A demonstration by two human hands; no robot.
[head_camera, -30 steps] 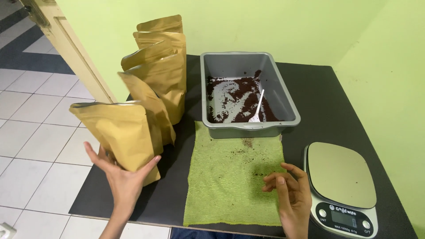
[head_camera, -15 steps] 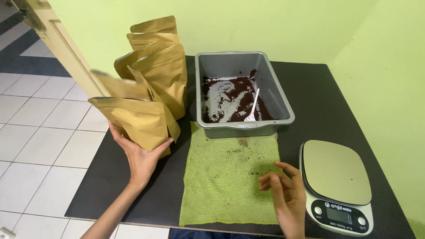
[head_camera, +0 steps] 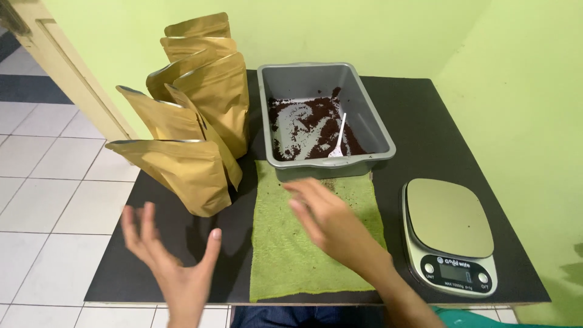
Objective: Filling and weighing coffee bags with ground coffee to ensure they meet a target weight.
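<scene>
Released — gold pouch (head_camera: pixel 176 173) stands beyond left hand (head_camera: pixel 170 261).

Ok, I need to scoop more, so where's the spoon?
In the head view, the white spoon lies inside the grey tray, right of centre on the dark grounds.

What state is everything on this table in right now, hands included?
Gold foil stand-up pouches: upright, clustered.
Grey rectangular plastic tub: holds dark grounds, white spoon inside.
Green cloth: flat, speckled.
Silver kitchen scale: nothing on it.
Left hand: open, empty.
Right hand: open, over cloth.
</scene>
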